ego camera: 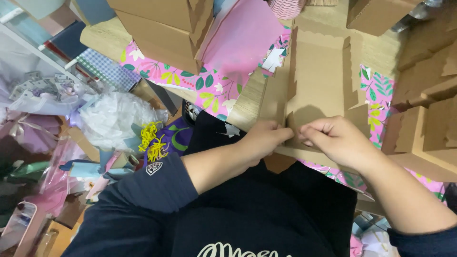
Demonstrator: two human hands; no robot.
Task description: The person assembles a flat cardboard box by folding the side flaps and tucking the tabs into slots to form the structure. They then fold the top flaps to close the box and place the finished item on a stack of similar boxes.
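A flat brown cardboard box blank (320, 78) with zigzag-cut flaps lies on the wooden table (247, 107) over a flowered pink sheet (214, 88). My left hand (263, 139) pinches the blank's near edge at a fold, fingers closed on the cardboard. My right hand (335, 138) grips the same near edge just to the right, knuckles up, thumb tucked under. The two hands almost touch. Both forearms reach in from below over my dark shirt.
Stacked folded cardboard boxes (164, 28) stand at the back left, more cardboard pieces (423, 119) at the right. A pink paper sheet (240, 35) leans behind. Left of the table lie crumpled plastic wrap (112, 119), yellow ribbon (151, 140) and mixed wrapping clutter.
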